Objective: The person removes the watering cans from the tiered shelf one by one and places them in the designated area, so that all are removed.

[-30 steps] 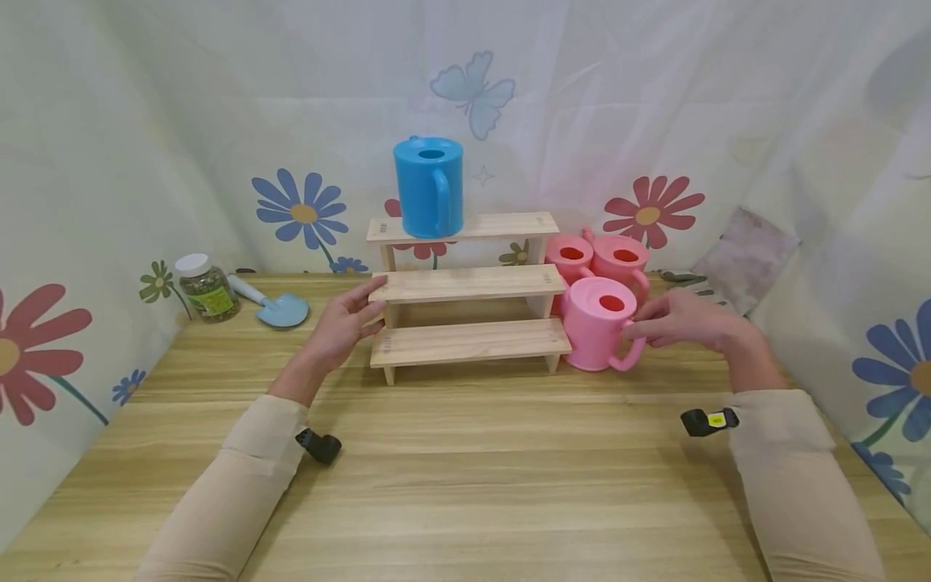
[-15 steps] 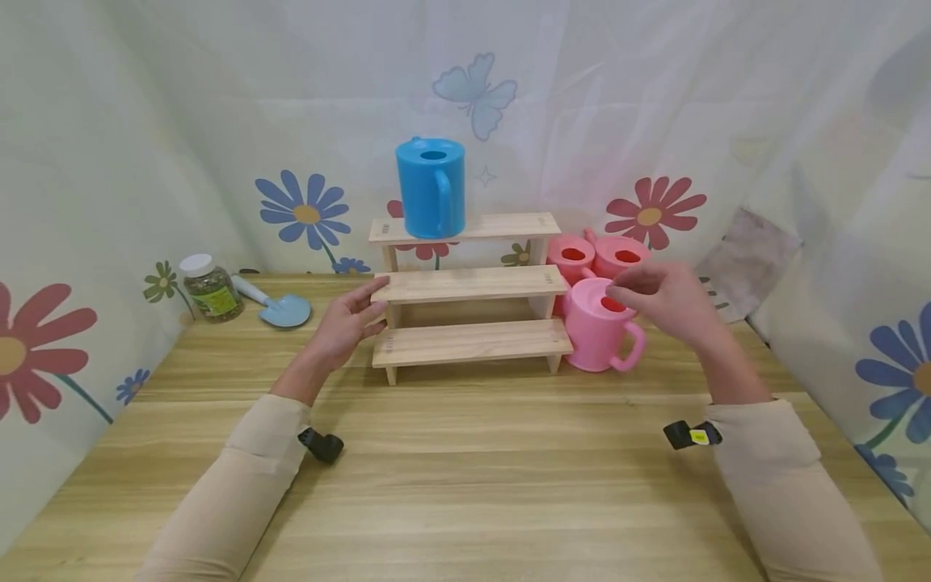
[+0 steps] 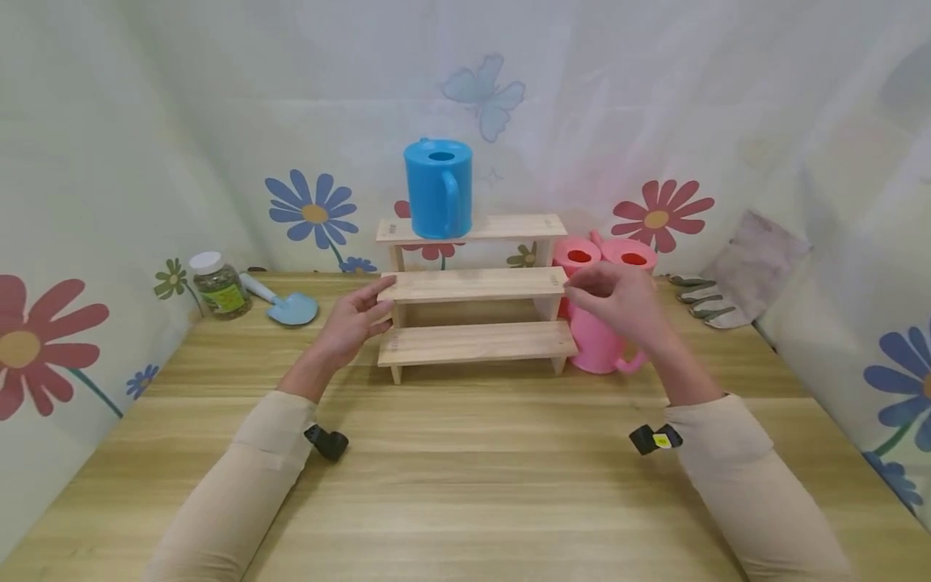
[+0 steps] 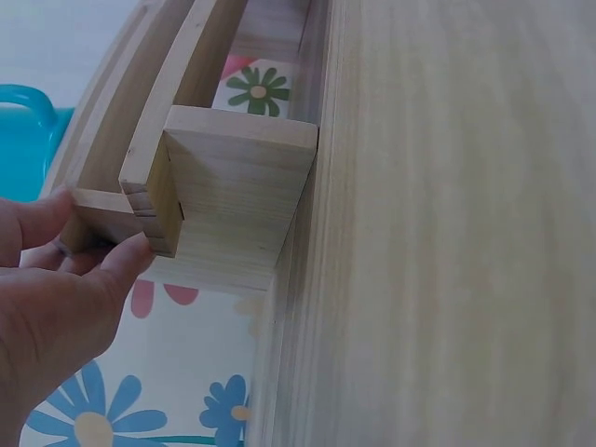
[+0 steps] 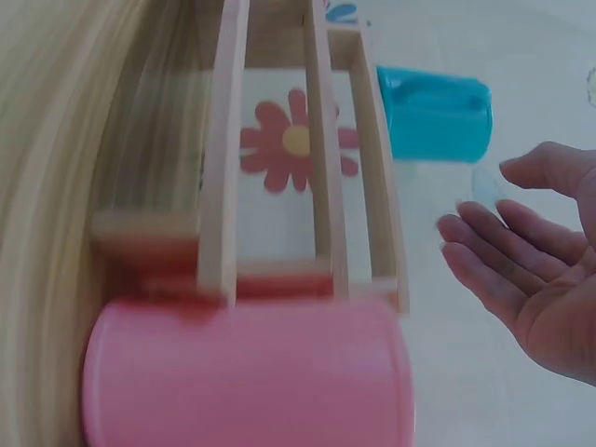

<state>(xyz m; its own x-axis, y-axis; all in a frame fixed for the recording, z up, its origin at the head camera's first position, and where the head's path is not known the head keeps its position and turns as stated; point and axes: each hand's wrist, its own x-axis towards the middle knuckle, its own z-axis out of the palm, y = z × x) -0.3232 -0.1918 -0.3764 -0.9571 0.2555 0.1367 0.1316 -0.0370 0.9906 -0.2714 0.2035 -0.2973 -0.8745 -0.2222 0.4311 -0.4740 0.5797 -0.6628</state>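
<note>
A three-step wooden stand [image 3: 476,343] stands mid-table. My left hand [image 3: 352,319] grips the left end of its middle step, fingers about the board's edge in the left wrist view. A blue watering can [image 3: 439,190] sits upright on the top step. By the stand's right end is a pink watering can [image 3: 592,343], partly hidden by my right hand [image 3: 625,303]. That hand is raised near the middle step's right end; in the right wrist view its thumb and fingers are apart, holding nothing. Two more pink watering cans [image 3: 579,249] stand behind.
At the back left are a white-lidded jar [image 3: 221,287] and a light blue hand trowel [image 3: 291,309]. A gardening glove [image 3: 742,271] lies at the back right against the curtain. The wooden table [image 3: 465,469] stretches toward me.
My right hand has let go of the front pink watering can's handle, risen and moved left across the can to the stand's right end. My left hand has stayed on the stand.
</note>
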